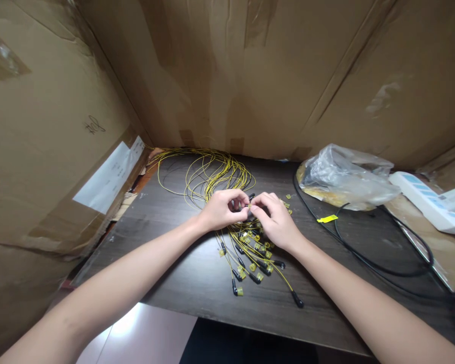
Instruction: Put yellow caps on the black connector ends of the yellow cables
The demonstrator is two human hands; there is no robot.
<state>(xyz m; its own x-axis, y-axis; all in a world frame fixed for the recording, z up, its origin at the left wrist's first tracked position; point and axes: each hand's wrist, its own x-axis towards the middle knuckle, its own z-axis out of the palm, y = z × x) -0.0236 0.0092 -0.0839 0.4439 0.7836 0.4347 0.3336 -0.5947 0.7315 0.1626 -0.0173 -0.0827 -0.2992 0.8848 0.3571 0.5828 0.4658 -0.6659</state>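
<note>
Over the pile of wires, my left hand (227,207) is closed, thumb and fingers pinching a thin cable's black connector, mostly hidden by the fingers. My right hand (273,217) meets it from the other side, its thumb and index finger pinched on a small yellow cap (249,206) at the connector's end. Beneath and in front of both hands lie several cable ends with black connectors (298,299), many beside or fitted with translucent yellow caps (240,291). Their thin yellow and black wires (227,174) loop in a loose coil behind my left hand.
Cardboard walls (227,76) enclose the dark wooden table (174,263) at the back and sides. To the right are a clear plastic bag (345,174) with yellow pieces, a white power strip (426,202) and a thick black cable (364,258) with a yellow tag (327,219).
</note>
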